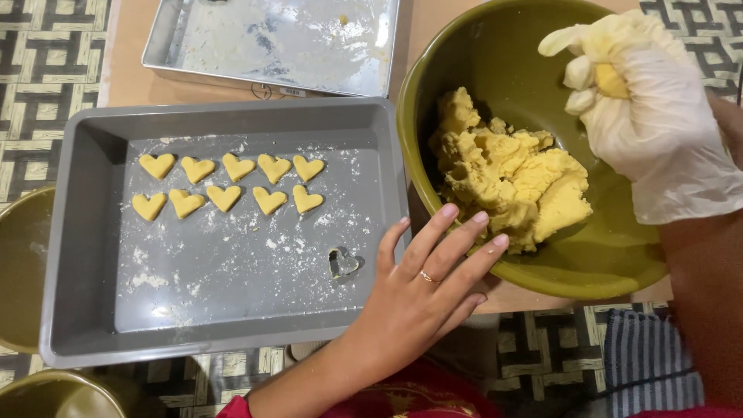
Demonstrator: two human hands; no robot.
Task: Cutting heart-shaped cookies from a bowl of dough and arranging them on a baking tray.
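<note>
The dough [511, 174] is lying as a rough, crumbly yellow mass in the bottom of an olive-green bowl [495, 46], heaped toward the side nearest the tray. The bowl is sitting on the surface [128, 77] at the right, its rim just beside the tray's right wall.

The right hand [646, 116], in a thin translucent glove, is hovering over the bowl's far right rim with its fingers [576, 73] curling round a small lump [610, 80] of the same yellow dough, pressing it into the palm. The left hand [422, 290] is bare, wearing a slim ring [428, 276]; its fingers [464, 232] are spreading wide and holding nothing, the tips resting at the bowl's near rim and close to the dough.

The grey rectangular tray [77, 255] is lying to the left, dusted with flour. Ten heart-shaped cookies [232, 186] are sitting in two rows of five in its upper left part, close together. A small metal heart cutter [343, 263] is lying apart from them near the tray's right wall, just beside the left hand's little finger.

Behind the tray a shiny metal pan [271, 42], smeared with flour, is resting at an angle; a small white label [292, 92] is showing on its near edge.
</note>
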